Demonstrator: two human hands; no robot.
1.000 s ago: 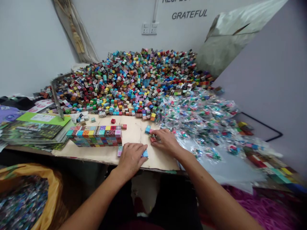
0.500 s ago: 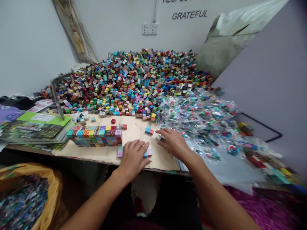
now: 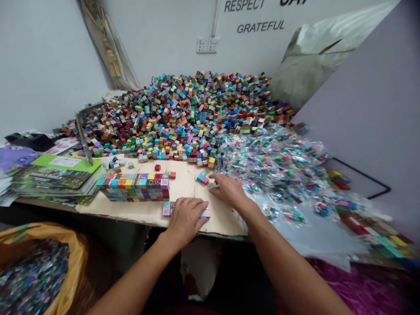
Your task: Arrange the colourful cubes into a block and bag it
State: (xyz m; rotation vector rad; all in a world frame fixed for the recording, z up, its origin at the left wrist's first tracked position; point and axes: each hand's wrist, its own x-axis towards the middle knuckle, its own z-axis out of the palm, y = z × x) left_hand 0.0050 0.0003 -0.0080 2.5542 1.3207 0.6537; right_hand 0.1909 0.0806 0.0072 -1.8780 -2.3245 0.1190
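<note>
My left hand (image 3: 186,215) is curled over a short row of small patterned cubes (image 3: 166,209) near the board's front edge. Ends of that row show on both sides of the hand; its middle is covered. In the fingers of my right hand (image 3: 228,189) is a greyish-white cube (image 3: 213,185), partly hidden by the fingertips. Just left of it lie blue and red cubes (image 3: 202,177), close to the fingertips. A long block of stacked cubes (image 3: 136,188) stands to the left, with a lone red cube (image 3: 157,167) behind it.
A big heap of loose cubes (image 3: 183,109) fills the back. Clear bags of cubes (image 3: 272,162) spread over the right side. Printed booklets (image 3: 55,175) are stacked at left. Below them, an orange-rimmed bag (image 3: 77,258) holds many small packs. A purple panel (image 3: 367,105) slants at right.
My right hand has moved left with the greyish-white cube, up to the blue and red cubes, which now lie at a different angle. My left hand stays on the row. The view has shifted slightly.
</note>
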